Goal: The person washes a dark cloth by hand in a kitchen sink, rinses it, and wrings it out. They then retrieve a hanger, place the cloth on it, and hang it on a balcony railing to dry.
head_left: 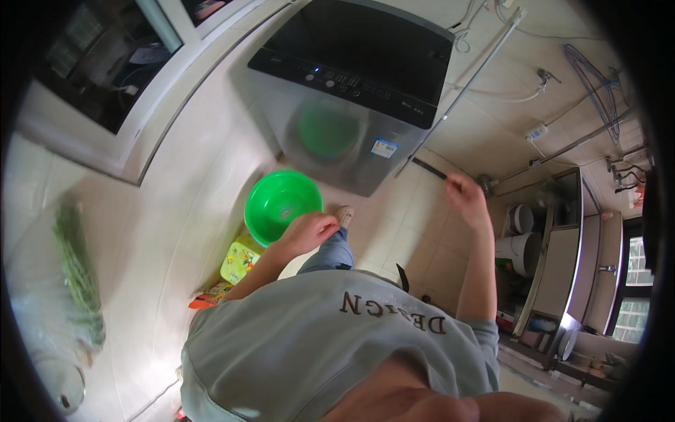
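My left hand [312,231] hangs with its fingers curled in and no object visible in them. In the picture it overlaps the near rim of a bright green plastic basin [266,203] on the floor; whether they touch is unclear. My right hand [468,199], blurred, is raised out to the right with bent fingers. A dark strip [430,168] at the wall's foot ends beside its fingertips in the picture, and I cannot tell if they meet. Ahead stands a grey top-loading washing machine [364,116], its dark lid [364,45] down and a small light lit on its panel.
A yellow-green patterned container [240,262] and an orange packet [208,296] lie left of me. A metal pole [474,74] leans beside the washer. Shelving with a white bucket [519,253] stands at right. Hangers [593,95] hang near a wall tap [548,76]. Bagged green vegetables [79,274] are far left.
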Demonstrator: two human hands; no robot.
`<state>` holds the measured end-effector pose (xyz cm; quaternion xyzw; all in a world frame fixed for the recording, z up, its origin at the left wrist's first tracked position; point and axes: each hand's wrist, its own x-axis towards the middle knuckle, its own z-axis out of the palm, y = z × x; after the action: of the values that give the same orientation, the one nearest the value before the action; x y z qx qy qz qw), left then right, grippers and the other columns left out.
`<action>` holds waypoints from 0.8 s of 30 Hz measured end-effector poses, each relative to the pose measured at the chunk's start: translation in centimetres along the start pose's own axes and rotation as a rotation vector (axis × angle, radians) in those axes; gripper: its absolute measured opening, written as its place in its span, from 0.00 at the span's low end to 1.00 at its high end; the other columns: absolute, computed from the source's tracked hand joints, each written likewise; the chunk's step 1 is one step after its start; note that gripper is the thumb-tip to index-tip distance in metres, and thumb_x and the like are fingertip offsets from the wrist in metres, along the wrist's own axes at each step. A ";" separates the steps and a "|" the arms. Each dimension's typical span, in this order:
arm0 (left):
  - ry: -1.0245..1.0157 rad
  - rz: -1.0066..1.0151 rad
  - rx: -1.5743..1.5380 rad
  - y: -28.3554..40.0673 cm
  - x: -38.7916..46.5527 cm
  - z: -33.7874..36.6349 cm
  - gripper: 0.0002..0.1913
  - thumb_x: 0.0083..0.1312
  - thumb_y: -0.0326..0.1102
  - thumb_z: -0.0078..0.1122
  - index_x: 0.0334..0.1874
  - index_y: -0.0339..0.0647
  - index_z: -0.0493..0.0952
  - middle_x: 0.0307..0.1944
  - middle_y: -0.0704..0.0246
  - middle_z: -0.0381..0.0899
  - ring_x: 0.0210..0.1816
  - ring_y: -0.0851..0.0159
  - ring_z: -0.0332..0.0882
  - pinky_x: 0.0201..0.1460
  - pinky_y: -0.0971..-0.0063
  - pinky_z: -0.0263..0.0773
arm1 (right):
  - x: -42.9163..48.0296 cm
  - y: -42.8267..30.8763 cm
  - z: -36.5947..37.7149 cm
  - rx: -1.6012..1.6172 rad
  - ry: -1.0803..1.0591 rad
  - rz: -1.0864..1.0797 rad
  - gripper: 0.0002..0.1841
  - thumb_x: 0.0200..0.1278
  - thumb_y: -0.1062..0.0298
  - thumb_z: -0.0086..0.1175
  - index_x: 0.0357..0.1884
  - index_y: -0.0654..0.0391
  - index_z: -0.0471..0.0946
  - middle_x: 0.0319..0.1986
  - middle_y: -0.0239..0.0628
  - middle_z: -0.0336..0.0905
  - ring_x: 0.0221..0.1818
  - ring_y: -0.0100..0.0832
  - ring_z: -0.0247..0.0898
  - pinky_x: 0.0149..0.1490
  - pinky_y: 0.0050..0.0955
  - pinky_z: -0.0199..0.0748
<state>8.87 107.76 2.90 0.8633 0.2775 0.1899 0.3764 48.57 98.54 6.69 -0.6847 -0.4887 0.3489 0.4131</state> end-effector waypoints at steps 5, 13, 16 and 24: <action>0.094 0.073 -0.086 -2.9 11.2 -2.8 0.04 0.59 0.28 0.61 0.35 0.39 0.79 0.31 0.61 0.80 0.34 0.55 0.79 0.35 0.67 0.73 | 15.6 -3.2 -1.5 0.080 0.270 0.047 0.16 0.61 0.67 0.59 0.49 0.63 0.76 0.33 0.31 0.78 0.28 0.19 0.69 0.34 0.20 0.71; 0.115 0.196 -0.148 -5.5 24.1 -7.5 0.03 0.59 0.30 0.61 0.32 0.40 0.78 0.26 0.66 0.78 0.32 0.58 0.77 0.32 0.67 0.71 | 26.0 -0.2 -0.7 -0.193 0.430 0.163 0.17 0.58 0.62 0.62 0.43 0.65 0.78 0.25 0.34 0.78 0.24 0.22 0.71 0.31 0.23 0.71; 0.071 0.186 -0.168 -5.6 26.3 -7.8 0.02 0.59 0.30 0.61 0.31 0.41 0.78 0.25 0.67 0.78 0.31 0.59 0.77 0.30 0.68 0.71 | 26.2 0.6 -1.1 -0.071 0.437 0.290 0.14 0.58 0.62 0.62 0.37 0.65 0.79 0.23 0.32 0.77 0.24 0.21 0.70 0.30 0.20 0.70; 0.088 0.159 -0.195 -5.5 27.6 -7.8 0.03 0.57 0.26 0.62 0.33 0.41 0.80 0.26 0.68 0.79 0.28 0.62 0.77 0.29 0.71 0.72 | 26.6 -0.3 -1.9 0.069 0.334 0.295 0.11 0.60 0.64 0.61 0.34 0.63 0.78 0.22 0.28 0.75 0.23 0.18 0.67 0.27 0.17 0.65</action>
<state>24.15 132.26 7.06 0.8327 0.2045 0.2829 0.4298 57.55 123.63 5.79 -0.7824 -0.2959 0.3036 0.4563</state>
